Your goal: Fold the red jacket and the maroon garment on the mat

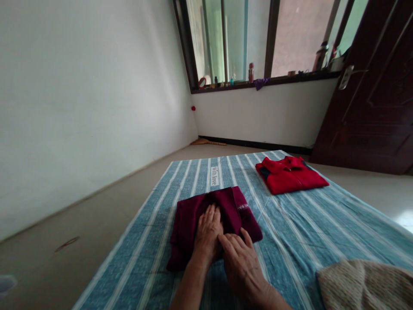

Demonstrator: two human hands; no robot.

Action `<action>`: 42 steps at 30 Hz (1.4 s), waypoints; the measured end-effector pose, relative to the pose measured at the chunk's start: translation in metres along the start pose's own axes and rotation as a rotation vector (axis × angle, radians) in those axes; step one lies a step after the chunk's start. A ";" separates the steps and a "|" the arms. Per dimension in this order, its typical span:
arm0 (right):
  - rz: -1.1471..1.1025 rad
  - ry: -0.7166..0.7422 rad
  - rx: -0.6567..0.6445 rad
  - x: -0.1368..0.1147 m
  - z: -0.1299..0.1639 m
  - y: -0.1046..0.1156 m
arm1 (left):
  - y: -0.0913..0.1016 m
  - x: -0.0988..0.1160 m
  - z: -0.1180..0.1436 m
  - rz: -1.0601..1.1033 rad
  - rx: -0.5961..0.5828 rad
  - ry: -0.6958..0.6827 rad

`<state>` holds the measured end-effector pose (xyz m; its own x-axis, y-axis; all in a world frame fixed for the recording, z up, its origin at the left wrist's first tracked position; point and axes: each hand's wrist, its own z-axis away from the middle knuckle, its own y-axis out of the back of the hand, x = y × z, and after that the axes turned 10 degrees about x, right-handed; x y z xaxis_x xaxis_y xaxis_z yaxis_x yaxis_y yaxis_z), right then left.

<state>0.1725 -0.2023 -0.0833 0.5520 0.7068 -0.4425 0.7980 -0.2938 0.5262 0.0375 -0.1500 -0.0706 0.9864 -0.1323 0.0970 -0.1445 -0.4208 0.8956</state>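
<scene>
A folded maroon-purple top [186, 219], with pale lettering on its right part, lies on the striped blue bed cover [155, 224]. My left hand [209, 234] rests palm down on the middle of it, fingers stretched out and tips in a dip in the cloth. Just to its right, my right hand [240, 262] is at the top's near edge, its fingers bent around the cloth. Its thumb side is close to my left hand. The undersides of the fingers are hidden.
A folded red jacket [290, 178] with dark shoulder patches lies at the far right of the bed. A beige knitted garment [361, 284] is at the near right. Bottles [251, 73] stand on the windowsill. A dark red door [371, 112] stands on the right.
</scene>
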 end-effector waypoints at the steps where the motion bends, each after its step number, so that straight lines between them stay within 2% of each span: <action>1: -0.002 -0.003 -0.004 0.000 0.000 0.000 | 0.000 0.000 0.000 0.001 -0.001 0.003; 16: -0.006 0.003 -0.009 0.000 -0.001 0.002 | 0.004 0.001 -0.001 -0.022 -0.018 -0.001; 42: 0.023 0.018 0.020 0.003 -0.001 0.000 | -0.001 -0.002 0.001 0.017 0.042 -0.027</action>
<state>0.1741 -0.1997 -0.0843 0.5660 0.7109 -0.4175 0.7899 -0.3225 0.5217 0.0354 -0.1503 -0.0725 0.9814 -0.1641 0.0998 -0.1651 -0.4555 0.8748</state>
